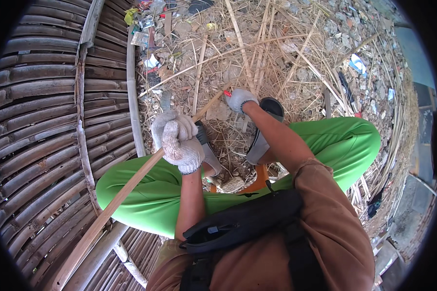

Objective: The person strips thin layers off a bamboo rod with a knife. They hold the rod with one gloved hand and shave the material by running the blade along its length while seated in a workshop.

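A long tan bamboo strip runs slantwise from the lower left, over my left thigh, toward the ground between my feet. My left hand, in a whitish knitted glove, is closed around it near the middle of the view. Farther forward and to the right, my right hand, also gloved, is curled beside the strip's far end. A small red piece pokes out of its fist; the rest is hidden, so I cannot tell what it is. A flat greyish piece shows just beyond my left glove.
A slatted bamboo wall with upright poles stands close on my left. Thin bamboo strips, shavings and litter cover the ground ahead. My knees in green trousers spread to both sides, above my dark sandals and an orange-brown seat.
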Motion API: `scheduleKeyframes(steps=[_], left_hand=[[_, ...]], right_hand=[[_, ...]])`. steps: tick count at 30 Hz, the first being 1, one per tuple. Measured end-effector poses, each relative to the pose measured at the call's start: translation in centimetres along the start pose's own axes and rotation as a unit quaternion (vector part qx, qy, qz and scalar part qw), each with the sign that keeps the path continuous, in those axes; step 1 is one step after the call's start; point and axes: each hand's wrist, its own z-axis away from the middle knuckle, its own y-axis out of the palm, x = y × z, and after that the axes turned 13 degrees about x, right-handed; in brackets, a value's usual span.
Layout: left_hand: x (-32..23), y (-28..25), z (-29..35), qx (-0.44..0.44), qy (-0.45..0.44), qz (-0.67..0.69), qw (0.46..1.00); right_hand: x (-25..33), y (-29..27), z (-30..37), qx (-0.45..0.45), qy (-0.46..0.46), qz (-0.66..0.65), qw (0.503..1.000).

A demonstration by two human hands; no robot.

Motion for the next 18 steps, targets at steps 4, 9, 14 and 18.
scheduleKeyframes(steps=[4, 9, 14, 18], left_hand=[[-0.1, 1.3, 0.3, 0.025, -0.014, 0.002, 1.000], [-0.1, 0.8, 0.5, 0.021, -0.005, -0.012, 1.000], [0.2, 2.0, 0.0, 0.021, -0.010, 0.000, 1.000], [0.1, 0.4, -0.5, 0.011, -0.007, 0.015, 1.000]], right_hand=[[-1.1, -0.6, -0.7, -0.016, 0.022, -0.016, 1.000], [-1.5, 0.4, -4.4, 0.013, 0.041, -0.027, 0.999], [-5.3, 0.5, -10.0, 0.030, 0.086, -0.041, 0.995], [-4.3, -0.4, -10.8, 0.059, 0.068, -0.007, 0.996]])
